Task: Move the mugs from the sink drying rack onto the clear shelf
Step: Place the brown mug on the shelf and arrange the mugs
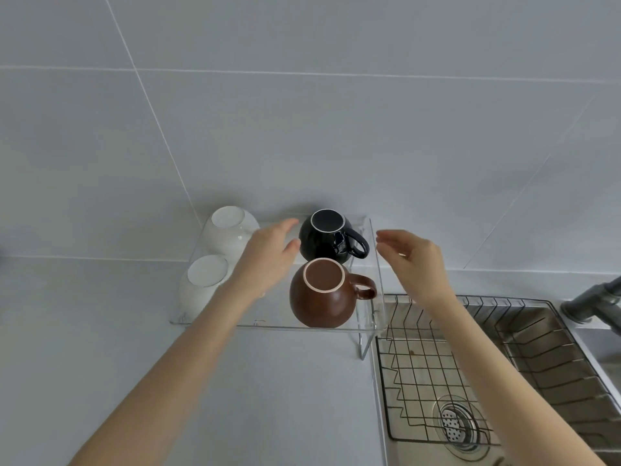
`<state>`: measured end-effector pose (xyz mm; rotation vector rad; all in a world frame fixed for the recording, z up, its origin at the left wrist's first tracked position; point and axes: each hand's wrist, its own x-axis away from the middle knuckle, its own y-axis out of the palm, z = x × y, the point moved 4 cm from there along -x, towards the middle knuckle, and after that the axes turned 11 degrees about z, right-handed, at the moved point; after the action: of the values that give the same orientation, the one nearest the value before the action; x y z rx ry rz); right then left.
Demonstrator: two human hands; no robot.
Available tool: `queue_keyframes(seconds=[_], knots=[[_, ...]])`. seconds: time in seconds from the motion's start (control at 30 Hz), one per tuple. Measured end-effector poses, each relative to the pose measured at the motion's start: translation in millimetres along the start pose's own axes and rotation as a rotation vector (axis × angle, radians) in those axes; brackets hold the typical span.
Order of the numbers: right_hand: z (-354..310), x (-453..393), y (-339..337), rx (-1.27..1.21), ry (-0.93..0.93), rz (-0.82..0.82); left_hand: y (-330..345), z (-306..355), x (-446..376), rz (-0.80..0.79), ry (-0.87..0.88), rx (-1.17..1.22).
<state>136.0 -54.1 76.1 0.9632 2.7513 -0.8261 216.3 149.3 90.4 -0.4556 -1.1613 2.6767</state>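
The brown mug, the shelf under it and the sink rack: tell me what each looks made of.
Brown mug: likely glazed ceramic, matte brown with a pale unglazed-looking foot ring.
Shelf: clear plastic, probably acrylic; the counter shows through it and its edges catch light.
Sink rack: thin metal wire in a grid, dark, possibly coated; the finish is hard to tell.

You are looking at a grey faucet (pixel 594 302) standing at three o'clock, a sink drain (pixel 457 423) lying at five, grey wall tiles (pixel 302 129) filling twelve.
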Motion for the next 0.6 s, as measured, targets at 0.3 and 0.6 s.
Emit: queue_keyframes(seconds=[0.3,0.6], knots=[[8,-8,44,0.169,-0.073,0.003,37,0,-50,-0.277,0.040,-0.039],[13,-42,43,0.072,-0.029,0.014,38,-9,-48,-0.067,0.078,-0.027]])
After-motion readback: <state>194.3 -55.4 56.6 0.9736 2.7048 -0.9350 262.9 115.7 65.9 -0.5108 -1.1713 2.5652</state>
